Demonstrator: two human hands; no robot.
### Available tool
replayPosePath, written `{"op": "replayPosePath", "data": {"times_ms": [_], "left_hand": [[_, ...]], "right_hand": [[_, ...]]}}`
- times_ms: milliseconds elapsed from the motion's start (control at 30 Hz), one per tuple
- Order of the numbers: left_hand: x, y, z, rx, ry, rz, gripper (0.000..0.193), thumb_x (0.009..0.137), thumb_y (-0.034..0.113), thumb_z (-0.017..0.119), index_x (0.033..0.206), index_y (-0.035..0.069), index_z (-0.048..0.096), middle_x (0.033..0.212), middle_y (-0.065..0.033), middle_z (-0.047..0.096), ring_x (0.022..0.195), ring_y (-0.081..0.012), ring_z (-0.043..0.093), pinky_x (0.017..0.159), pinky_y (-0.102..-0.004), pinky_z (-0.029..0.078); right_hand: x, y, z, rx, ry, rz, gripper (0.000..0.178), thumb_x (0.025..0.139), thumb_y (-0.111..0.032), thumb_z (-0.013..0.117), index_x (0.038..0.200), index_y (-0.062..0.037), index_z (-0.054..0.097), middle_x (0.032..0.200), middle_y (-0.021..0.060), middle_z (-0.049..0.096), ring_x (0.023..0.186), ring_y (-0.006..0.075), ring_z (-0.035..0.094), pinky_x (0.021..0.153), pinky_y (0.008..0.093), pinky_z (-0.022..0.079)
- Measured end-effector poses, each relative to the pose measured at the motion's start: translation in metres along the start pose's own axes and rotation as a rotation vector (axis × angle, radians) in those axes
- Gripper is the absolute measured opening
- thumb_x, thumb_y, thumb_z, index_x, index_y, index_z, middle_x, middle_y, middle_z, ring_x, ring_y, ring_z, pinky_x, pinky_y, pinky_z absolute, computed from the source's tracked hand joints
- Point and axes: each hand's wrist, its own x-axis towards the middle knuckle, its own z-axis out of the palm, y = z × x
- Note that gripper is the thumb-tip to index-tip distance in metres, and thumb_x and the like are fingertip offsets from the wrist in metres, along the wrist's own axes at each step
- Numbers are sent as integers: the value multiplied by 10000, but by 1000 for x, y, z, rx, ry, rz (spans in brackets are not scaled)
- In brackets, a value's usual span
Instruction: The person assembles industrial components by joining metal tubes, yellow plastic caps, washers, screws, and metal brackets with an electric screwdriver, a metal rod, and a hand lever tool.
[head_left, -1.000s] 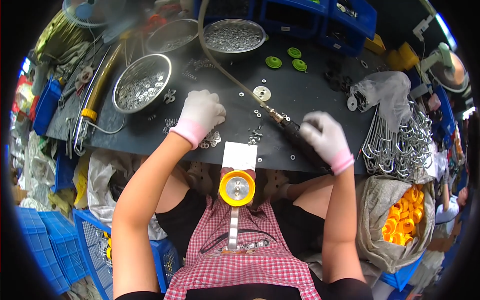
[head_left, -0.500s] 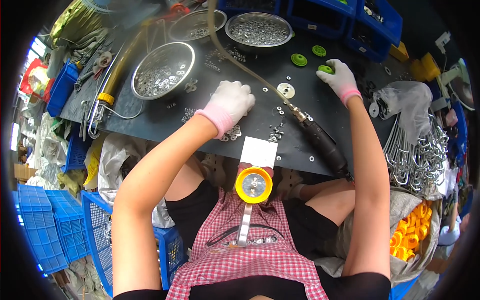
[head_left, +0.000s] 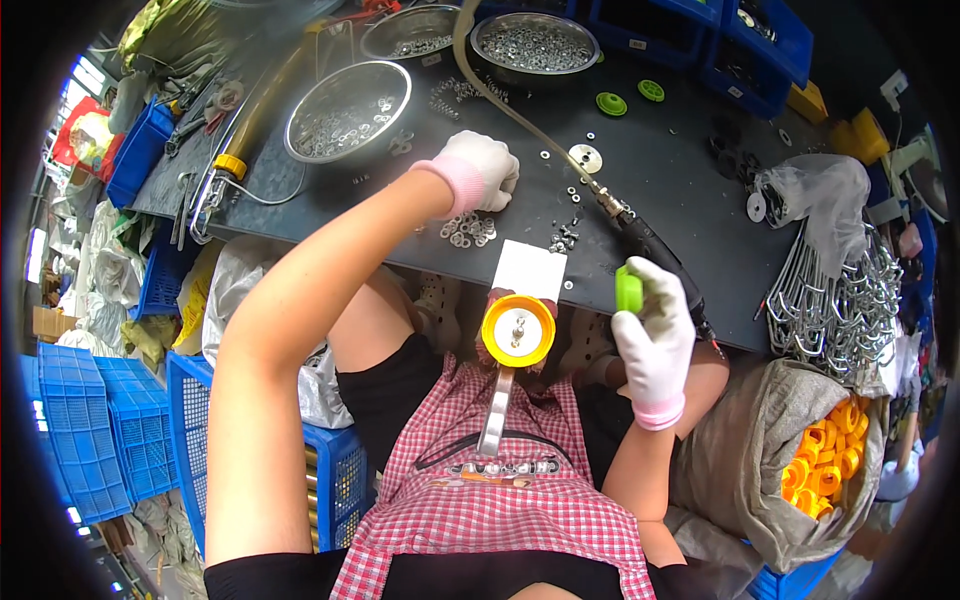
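My right hand (head_left: 657, 335), in a white glove, pinches a green round plastic cap (head_left: 629, 289) above the table's front edge. My left hand (head_left: 484, 170), also gloved, rests curled on the dark table beside a small pile of washers (head_left: 467, 230); whatever its fingers hold is hidden. Between my knees stands a yellow ring-shaped part (head_left: 518, 330) with a pale metal disc and a small bolt at its centre. A metal strip (head_left: 495, 410) sticks out from it toward my apron. Just beyond it lies a white flat plate (head_left: 530, 271).
A black hose-fed power driver (head_left: 660, 255) lies right of centre. Steel bowls of small hardware (head_left: 348, 110) (head_left: 535, 43) stand at the back. Two green caps (head_left: 611, 104) lie far right. Metal hooks (head_left: 835, 300) hang right, above a sack of yellow parts (head_left: 825, 455).
My right hand has picked up a green cap from the far right and brought it near the yellow part. My left hand stays curled at nearly the same place. The view has shifted slightly.
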Motion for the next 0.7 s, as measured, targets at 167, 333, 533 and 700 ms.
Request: {"op": "replayPosePath", "data": {"times_ms": [167,333,533,700], "left_hand": [[-8,-2,1,71,-32,32,87,721,187,664,747,110,693,778,-70,679,735,-293,646,688,-396,520],[-54,19,-18,-378,450,213,62,738,120,661,724,63,682,739,-74,635,724,-261,608,677,-366,489],[-128,70,-3,-732,329,129,72,727,109,710,780,61,698,740,-76,606,735,-233,592,678,-338,462],[-135,82,5,-757,337,85,96,738,119,715,829,90,724,785,-62,603,770,-230,578,732,-334,452]], "right_hand": [[-11,-6,5,-65,-120,-36,510,704,-36,723,1194,-40,583,1016,0,563,855,73,511,768,214,425],[-18,1,-9,40,-79,16,502,719,-14,700,1202,-19,564,1061,12,555,859,77,517,783,216,433],[-22,14,-17,27,-42,105,494,717,-17,668,1201,-10,568,1078,39,551,887,101,551,772,235,454],[-26,16,-4,-37,-135,88,487,708,-52,692,1183,-17,594,1084,49,548,892,111,551,772,238,452]]}}
